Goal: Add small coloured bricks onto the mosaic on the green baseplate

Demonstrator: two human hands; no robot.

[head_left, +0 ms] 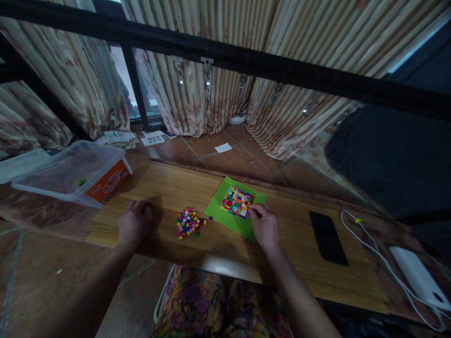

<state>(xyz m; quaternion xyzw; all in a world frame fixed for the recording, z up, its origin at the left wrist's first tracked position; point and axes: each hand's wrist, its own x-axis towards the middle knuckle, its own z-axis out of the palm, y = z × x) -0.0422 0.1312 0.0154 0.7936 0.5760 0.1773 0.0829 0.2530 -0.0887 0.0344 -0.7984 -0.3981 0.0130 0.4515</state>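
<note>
A green studded baseplate (216, 206) lies on the wooden board, with a patch of small multicoloured bricks (237, 201) covering its middle. My right hand (265, 226) rests over the plate's right side, its thumb and forefinger pinched at the right edge of the patch. Whatever is between those fingertips is too small to make out. To the left of the plate is a loose pile of small coloured bricks (188, 222), with one dark blue brick (210, 218) lying apart from it. My left hand (136, 220) sits closed in a fist on the board, left of the pile, with nothing showing in it.
A clear plastic box (70, 164) with an orange label stands at the left. On the right lie a black phone (327, 237), a white cable (378, 253) and a white power strip (419, 277). Behind the board are curtains (211, 103) and a paper (223, 148) on the tiled floor.
</note>
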